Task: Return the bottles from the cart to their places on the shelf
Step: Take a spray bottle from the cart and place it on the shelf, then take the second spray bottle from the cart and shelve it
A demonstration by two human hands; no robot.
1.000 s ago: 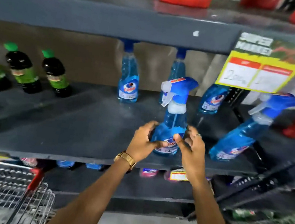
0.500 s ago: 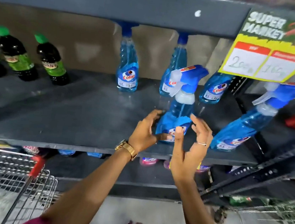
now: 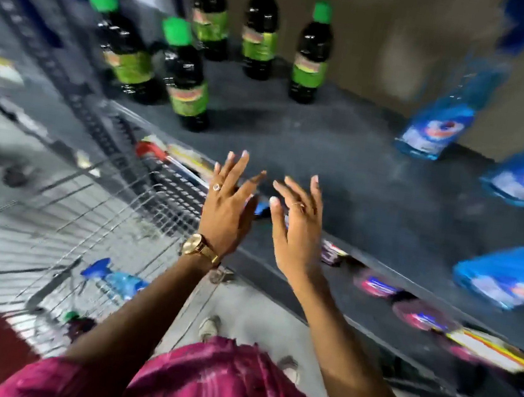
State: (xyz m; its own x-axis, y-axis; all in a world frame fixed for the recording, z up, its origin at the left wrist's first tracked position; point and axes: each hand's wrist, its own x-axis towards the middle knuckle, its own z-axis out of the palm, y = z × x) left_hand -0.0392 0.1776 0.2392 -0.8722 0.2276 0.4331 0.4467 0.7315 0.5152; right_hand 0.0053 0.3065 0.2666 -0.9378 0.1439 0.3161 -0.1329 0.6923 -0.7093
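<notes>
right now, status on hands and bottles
Left hand and right hand open, empty. Blue spray bottle lying in cart. Nothing blocking it.

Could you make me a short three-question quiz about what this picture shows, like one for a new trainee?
1. True or false: both hands are empty, with fingers spread.
2. How many dark bottles with green caps stand on the shelf? A) three B) five C) eight
3. Fill in: a blue spray bottle lies inside the wire ____.

Key
1. True. The left hand and right hand hold nothing.
2. B. Five green-capped bottles stand at the left of the shelf.
3. Cart. The blue spray bottle lies in the cart, so it is not yet back among the blue bottles on the shelf.
</notes>
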